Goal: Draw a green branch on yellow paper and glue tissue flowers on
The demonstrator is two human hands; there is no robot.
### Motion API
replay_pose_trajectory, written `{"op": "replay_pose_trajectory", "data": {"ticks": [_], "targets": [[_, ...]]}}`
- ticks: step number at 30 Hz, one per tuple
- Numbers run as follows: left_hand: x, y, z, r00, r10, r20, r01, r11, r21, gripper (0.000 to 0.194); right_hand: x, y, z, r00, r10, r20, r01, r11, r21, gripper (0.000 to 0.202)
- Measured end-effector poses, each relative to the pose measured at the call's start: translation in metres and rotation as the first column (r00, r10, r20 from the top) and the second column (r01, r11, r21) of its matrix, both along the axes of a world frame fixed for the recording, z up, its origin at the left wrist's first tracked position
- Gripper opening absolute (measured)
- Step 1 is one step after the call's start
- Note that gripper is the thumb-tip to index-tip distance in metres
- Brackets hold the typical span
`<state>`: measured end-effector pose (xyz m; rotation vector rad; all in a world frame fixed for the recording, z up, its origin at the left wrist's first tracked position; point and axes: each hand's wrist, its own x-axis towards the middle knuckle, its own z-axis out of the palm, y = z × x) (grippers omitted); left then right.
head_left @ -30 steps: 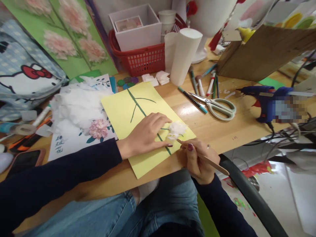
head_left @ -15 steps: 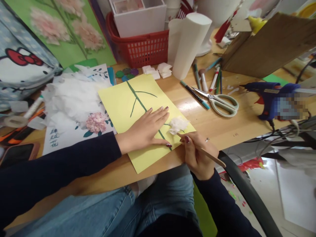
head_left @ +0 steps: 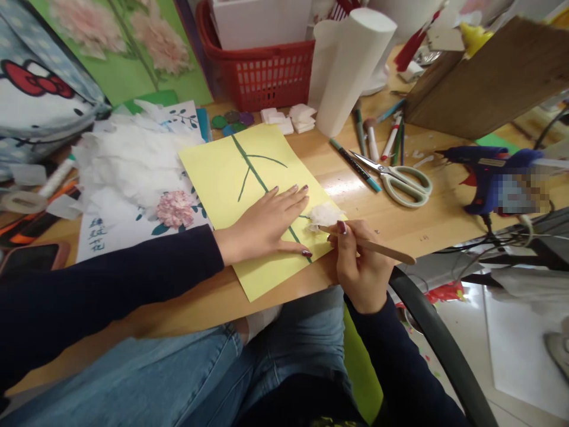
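Note:
My left hand [head_left: 269, 222] lies flat with fingers spread on a sheet of yellow paper [head_left: 217, 172], over part of a drawn green stem [head_left: 252, 168]. In my right hand [head_left: 364, 261] is a wooden craft stick [head_left: 386, 249], held like a pen. The stick's tip touches the lower edge of a white tissue tuft [head_left: 326, 216] on the paper's right side. A short green line runs from the main stem to that tuft.
White tissue [head_left: 133, 166] is heaped on a flower-printed sheet [head_left: 93, 244] at left. Scissors [head_left: 406, 185], markers [head_left: 355, 166] and a blue glue gun [head_left: 482, 172] lie to the right. Behind stand a red basket [head_left: 271, 77], a paper roll [head_left: 355, 71] and a cardboard box [head_left: 484, 83].
The view has shifted slightly. My right hand has turned the craft stick to a flatter angle, its tip now against the tuft's lower left. My left hand stays on the paper.

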<state>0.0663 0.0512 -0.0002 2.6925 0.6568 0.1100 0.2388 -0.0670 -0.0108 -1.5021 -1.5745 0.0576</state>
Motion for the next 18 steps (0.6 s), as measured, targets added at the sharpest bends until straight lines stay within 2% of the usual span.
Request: {"op": "replay_pose_trajectory", "data": {"ticks": [6,9,13,15,18], "targets": [[0.002,0.002,0.001,0.999,-0.011,-0.042,0.011,1.0,-0.008,0.1,0.0,0.01,0.009,0.999,0.004,-0.049,-0.005,1.0,-0.02,0.028],[0.003,0.003,0.002,0.999,-0.012,-0.049,0.012,1.0,-0.003,0.101,0.004,0.014,0.009,0.974,-0.021,-0.227,0.006,0.998,-0.067,0.035],[0.002,0.005,0.002,0.997,-0.031,-0.065,0.03,0.999,-0.021,0.1,0.008,0.017,0.015,0.822,-0.093,-0.562,0.057,0.995,-0.082,0.045],[0.002,0.006,0.002,0.996,-0.047,-0.069,0.045,0.999,-0.026,0.1,0.008,0.02,0.021,0.753,-0.113,-0.648,0.1,0.993,-0.057,0.045],[0.0,0.004,0.008,0.994,-0.08,-0.08,0.078,0.997,-0.028,0.097,0.009,0.026,0.027,0.698,-0.116,-0.707,0.152,0.988,-0.012,0.043]]}}
